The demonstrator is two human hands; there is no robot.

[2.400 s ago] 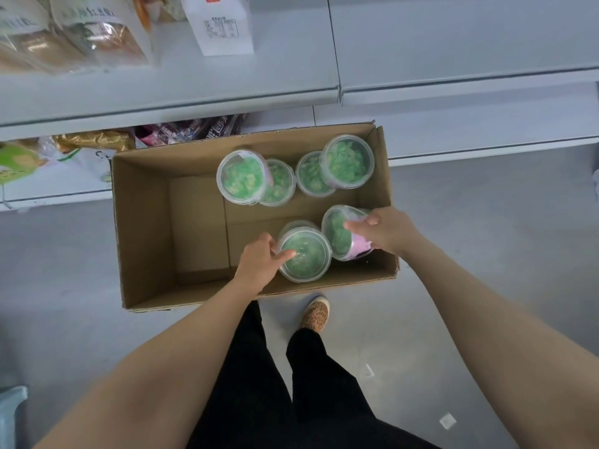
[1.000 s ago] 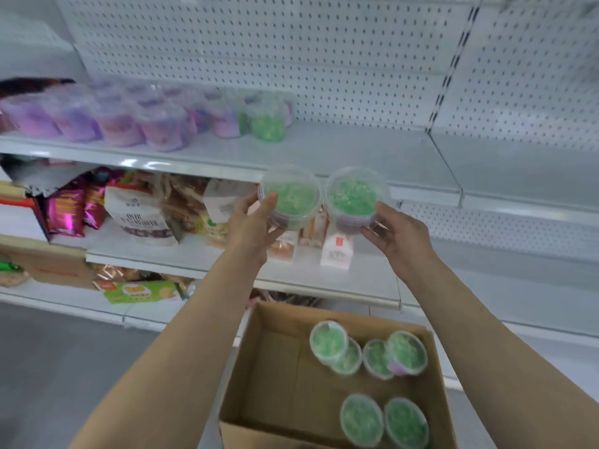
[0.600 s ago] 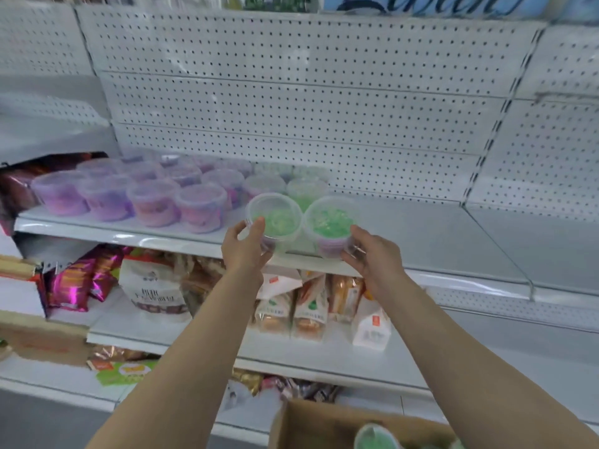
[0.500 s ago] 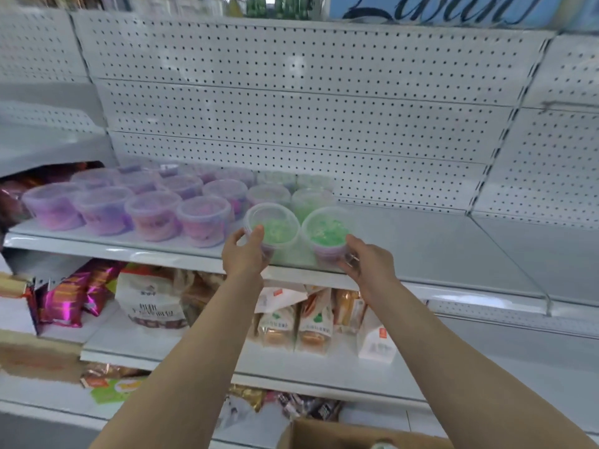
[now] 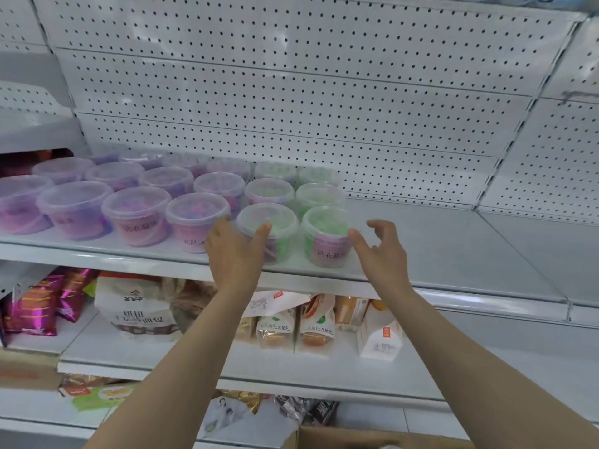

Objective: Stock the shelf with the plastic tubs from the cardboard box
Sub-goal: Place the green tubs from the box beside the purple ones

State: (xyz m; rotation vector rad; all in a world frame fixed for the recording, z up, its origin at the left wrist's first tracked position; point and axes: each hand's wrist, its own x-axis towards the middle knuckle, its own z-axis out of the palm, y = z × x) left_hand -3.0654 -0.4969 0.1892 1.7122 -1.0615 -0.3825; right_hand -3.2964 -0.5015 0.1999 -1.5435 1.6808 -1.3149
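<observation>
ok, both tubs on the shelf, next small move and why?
Probably draw the left hand off the left tub: it's still curled round it, while the right hand is already open beside the right tub. Both tubs stand on the shelf.

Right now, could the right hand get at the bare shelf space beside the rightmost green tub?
Probably yes: the right hand hovers open just right of that green tub, and the shelf there is bare.

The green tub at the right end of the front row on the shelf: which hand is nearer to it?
Right. The right hand is open just beside the green tub, its thumb about touching it. The left hand wraps the neighbouring tub.
</observation>
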